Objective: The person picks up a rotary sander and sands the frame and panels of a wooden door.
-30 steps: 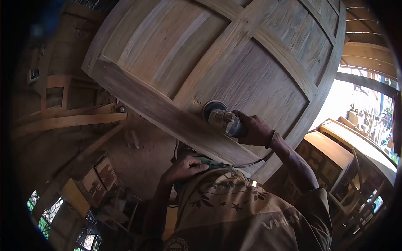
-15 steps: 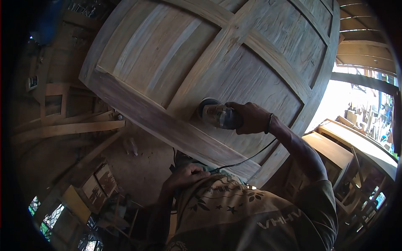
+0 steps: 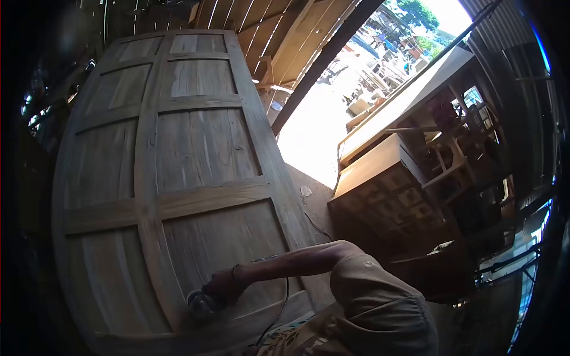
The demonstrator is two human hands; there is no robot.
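Note:
My right hand (image 3: 225, 286) is wrapped around an electric sander (image 3: 200, 305). The tool rests on the lower part of a large wooden panel door (image 3: 148, 154), beside the door's middle upright. Its underside is hidden, so the contact with the wood cannot be made out fully. A dark cord (image 3: 281, 313) hangs in a curve below my forearm. My left hand is out of view.
A wooden cabinet (image 3: 371, 166) stands right of the door, with a long light board (image 3: 409, 89) behind it. Slatted boards (image 3: 261, 26) form the wall at the top. Bright daylight enters through an opening, with wood piled outside (image 3: 371, 89).
The view has swung to the right and shows the door's full length. My left hand has left the picture. My right hand still grips the sander on the lower door.

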